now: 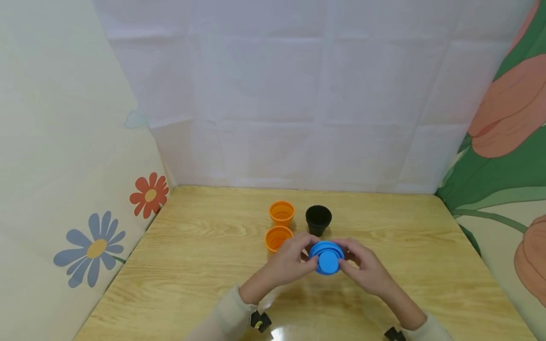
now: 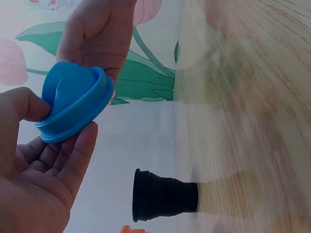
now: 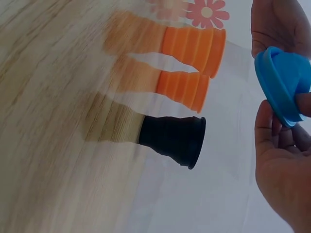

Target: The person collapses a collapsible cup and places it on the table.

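Observation:
Both hands hold a blue collapsible cup (image 1: 327, 258) up above the table, one at each side. Its base faces the head camera, and its wall looks partly folded in. The left hand (image 1: 291, 259) grips the left side, thumb by the base and fingers on the rim. On the opposite side, the right hand (image 1: 368, 266) pinches it in the same manner. Beyond the hands stands a black cup (image 1: 318, 219), upright and extended. Two orange cups stand left of it, a far one (image 1: 281, 213) and a nearer one (image 1: 278, 238), the latter partly behind the left hand.
The wooden table (image 1: 204, 265) reaches back to a white cloth (image 1: 273, 104). Flowered cloths hang at the left (image 1: 42, 170) and right (image 1: 503, 189) edges. In the right wrist view, the black cup (image 3: 174, 141) and both orange cups stand in a row.

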